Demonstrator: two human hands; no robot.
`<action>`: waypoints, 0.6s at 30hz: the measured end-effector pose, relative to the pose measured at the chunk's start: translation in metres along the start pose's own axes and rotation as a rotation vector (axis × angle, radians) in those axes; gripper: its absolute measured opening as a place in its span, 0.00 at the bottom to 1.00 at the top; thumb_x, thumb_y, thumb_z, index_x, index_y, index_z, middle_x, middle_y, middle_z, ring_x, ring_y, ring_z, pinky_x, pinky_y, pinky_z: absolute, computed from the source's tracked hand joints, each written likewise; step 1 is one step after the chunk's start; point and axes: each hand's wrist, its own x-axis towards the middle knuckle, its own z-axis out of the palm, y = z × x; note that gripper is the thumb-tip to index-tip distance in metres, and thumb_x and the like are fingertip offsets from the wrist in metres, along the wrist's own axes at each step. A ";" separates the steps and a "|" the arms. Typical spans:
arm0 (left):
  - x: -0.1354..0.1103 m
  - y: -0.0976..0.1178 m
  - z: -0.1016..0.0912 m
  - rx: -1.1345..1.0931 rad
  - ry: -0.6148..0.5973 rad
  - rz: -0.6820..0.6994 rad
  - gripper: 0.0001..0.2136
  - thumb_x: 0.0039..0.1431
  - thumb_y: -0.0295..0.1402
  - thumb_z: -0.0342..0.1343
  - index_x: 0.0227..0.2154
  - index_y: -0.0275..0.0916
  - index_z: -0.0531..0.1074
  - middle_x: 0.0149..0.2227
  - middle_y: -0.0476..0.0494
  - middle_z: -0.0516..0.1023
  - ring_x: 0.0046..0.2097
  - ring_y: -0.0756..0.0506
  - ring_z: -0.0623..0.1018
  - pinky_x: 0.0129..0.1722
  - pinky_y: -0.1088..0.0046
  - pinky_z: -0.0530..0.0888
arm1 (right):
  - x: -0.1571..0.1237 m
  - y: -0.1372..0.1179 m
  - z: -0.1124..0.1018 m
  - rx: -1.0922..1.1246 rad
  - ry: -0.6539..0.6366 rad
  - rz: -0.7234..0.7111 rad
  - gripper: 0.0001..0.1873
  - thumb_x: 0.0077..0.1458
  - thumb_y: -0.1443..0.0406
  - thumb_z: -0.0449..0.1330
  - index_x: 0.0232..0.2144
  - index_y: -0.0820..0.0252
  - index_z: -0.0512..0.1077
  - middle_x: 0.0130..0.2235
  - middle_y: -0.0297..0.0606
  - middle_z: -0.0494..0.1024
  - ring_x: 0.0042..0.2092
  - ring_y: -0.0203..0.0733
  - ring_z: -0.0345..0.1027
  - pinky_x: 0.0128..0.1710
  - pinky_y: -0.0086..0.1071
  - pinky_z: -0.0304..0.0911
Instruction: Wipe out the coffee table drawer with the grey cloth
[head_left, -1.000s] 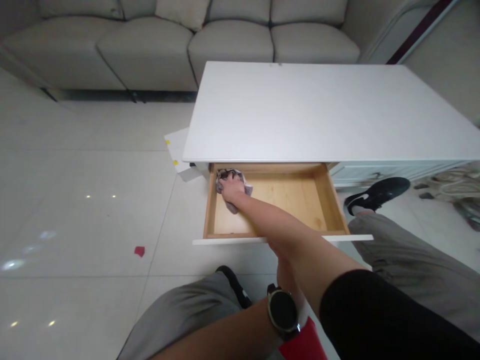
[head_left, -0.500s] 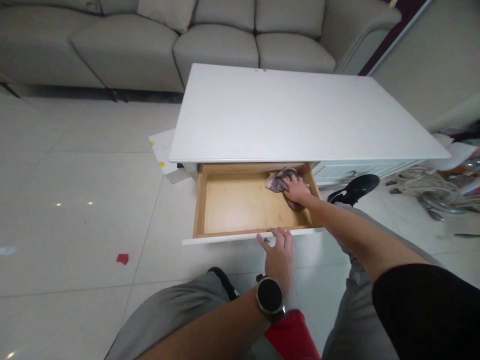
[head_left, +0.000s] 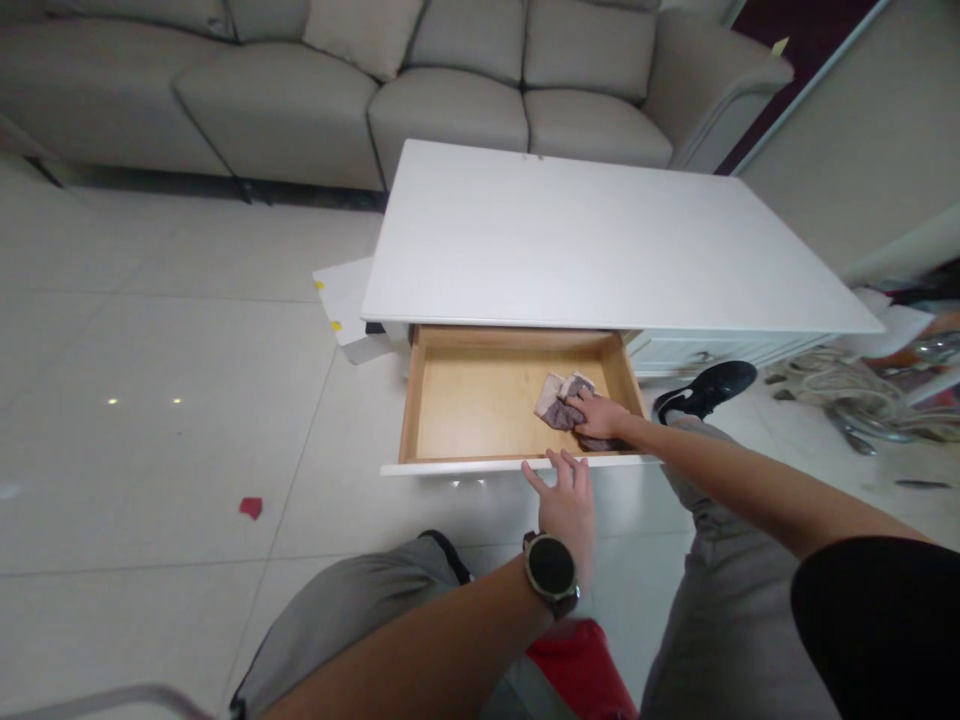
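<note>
Cloth under the right hand, in an open drawer

White low table [head_left: 600, 240], drawer [head_left: 480, 400] pulled out at the front; bare pale wood inside. The cloth [head_left: 553, 410] – mottled brown-grey and cream, bunched – lies on the drawer bottom in the right half, towards the front.

Right hand [head_left: 596, 415] on top of the cloth, palm down, fingers reaching forward over its folds. Whether the fingers grip it or only press cannot be told from this angle. Forearm comes in over the drawer's right front corner; black sleeve [head_left: 877, 620] above the elbow.

Left hand [head_left: 566, 500] at the drawer's white front panel [head_left: 450, 467], fingers spread and loosely bent, tips by the top edge. Nothing seen in its grasp; contact with the edge hard to judge. Watch [head_left: 551, 567] on that wrist (round, dark dial).

Surroundings: grey-beige sofa [head_left: 450, 110] behind the table. White box [head_left: 349, 295] with yellow marks on the floor by the table's left end. Small red scrap [head_left: 251, 508] on the pale tiles, well apart from the drawer. Black shoe [head_left: 709, 390] just right of the drawer – grey trousers [head_left: 352, 610] on both legs. Pale coiled cords [head_left: 814, 385] on the floor, far right.
</note>
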 end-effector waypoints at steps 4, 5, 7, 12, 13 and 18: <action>0.001 0.002 -0.002 0.034 -0.007 -0.001 0.25 0.68 0.25 0.42 0.64 0.43 0.68 0.59 0.33 0.71 0.61 0.32 0.69 0.55 0.32 0.71 | -0.002 0.000 0.002 0.013 -0.031 -0.031 0.38 0.55 0.56 0.60 0.67 0.58 0.60 0.60 0.55 0.65 0.53 0.58 0.72 0.52 0.44 0.64; 0.001 0.003 -0.003 0.050 -0.014 0.002 0.25 0.68 0.25 0.42 0.65 0.43 0.67 0.59 0.33 0.71 0.61 0.32 0.69 0.54 0.32 0.71 | -0.002 0.000 0.002 0.005 -0.029 -0.029 0.38 0.55 0.56 0.60 0.67 0.58 0.60 0.61 0.56 0.64 0.54 0.59 0.71 0.53 0.44 0.64; 0.003 0.004 -0.003 0.069 -0.031 0.004 0.25 0.68 0.25 0.41 0.65 0.44 0.66 0.58 0.34 0.70 0.60 0.32 0.69 0.54 0.31 0.71 | 0.001 -0.001 0.002 -0.016 -0.026 -0.017 0.39 0.55 0.56 0.60 0.67 0.59 0.59 0.62 0.58 0.62 0.55 0.60 0.70 0.54 0.45 0.64; 0.007 0.005 0.000 0.057 -0.053 -0.008 0.27 0.67 0.24 0.40 0.66 0.45 0.65 0.58 0.34 0.70 0.60 0.33 0.68 0.55 0.31 0.70 | 0.015 -0.001 -0.007 -0.005 -0.075 0.063 0.43 0.56 0.55 0.60 0.70 0.57 0.55 0.67 0.58 0.58 0.59 0.61 0.69 0.57 0.47 0.64; 0.007 0.005 0.001 0.054 -0.052 -0.011 0.27 0.67 0.24 0.40 0.66 0.45 0.65 0.59 0.34 0.70 0.60 0.33 0.68 0.55 0.31 0.70 | 0.019 -0.001 -0.010 0.011 -0.087 0.087 0.43 0.56 0.55 0.59 0.71 0.56 0.53 0.67 0.58 0.57 0.59 0.62 0.68 0.57 0.47 0.64; 0.007 0.002 0.005 0.040 -0.043 0.002 0.27 0.67 0.25 0.41 0.66 0.46 0.65 0.60 0.34 0.69 0.61 0.33 0.67 0.56 0.30 0.69 | 0.045 0.001 -0.019 0.087 -0.122 0.244 0.47 0.58 0.54 0.58 0.74 0.56 0.46 0.70 0.61 0.53 0.63 0.65 0.64 0.59 0.48 0.62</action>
